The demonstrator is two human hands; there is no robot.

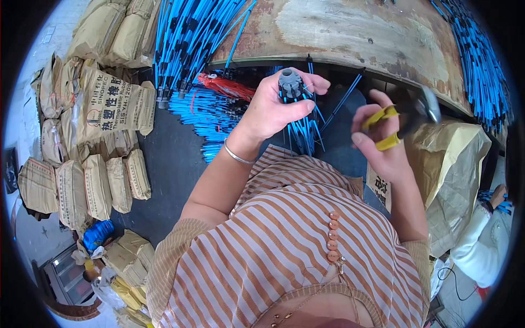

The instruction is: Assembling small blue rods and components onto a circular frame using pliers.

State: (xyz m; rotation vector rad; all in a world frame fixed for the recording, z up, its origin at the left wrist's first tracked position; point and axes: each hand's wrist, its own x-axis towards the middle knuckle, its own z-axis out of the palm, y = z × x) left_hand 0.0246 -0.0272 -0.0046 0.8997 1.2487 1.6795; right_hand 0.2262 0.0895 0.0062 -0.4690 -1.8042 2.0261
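My left hand (273, 104), with a silver bangle on its wrist, is closed around what looks like an umbrella frame. Its grey notched hub (290, 82) points up, and blue-and-black ribs (303, 134) hang below it in front of my striped top. To the right, my right hand (380, 136) holds yellow-handled pliers (389, 143). Motion blurs their metal head, which points up and to the right, apart from the hub. My fingers pass through and around the handles.
A worn wooden table (339, 33) lies ahead. Blue rib bundles (191, 44) hang over its left side, others (478, 60) at right. Red strips (227, 86) lie near more blue ribs. Stacked paper sacks (104, 104) stand left, an open paper bag (451, 169) right, beside another person's sleeve (476, 249).
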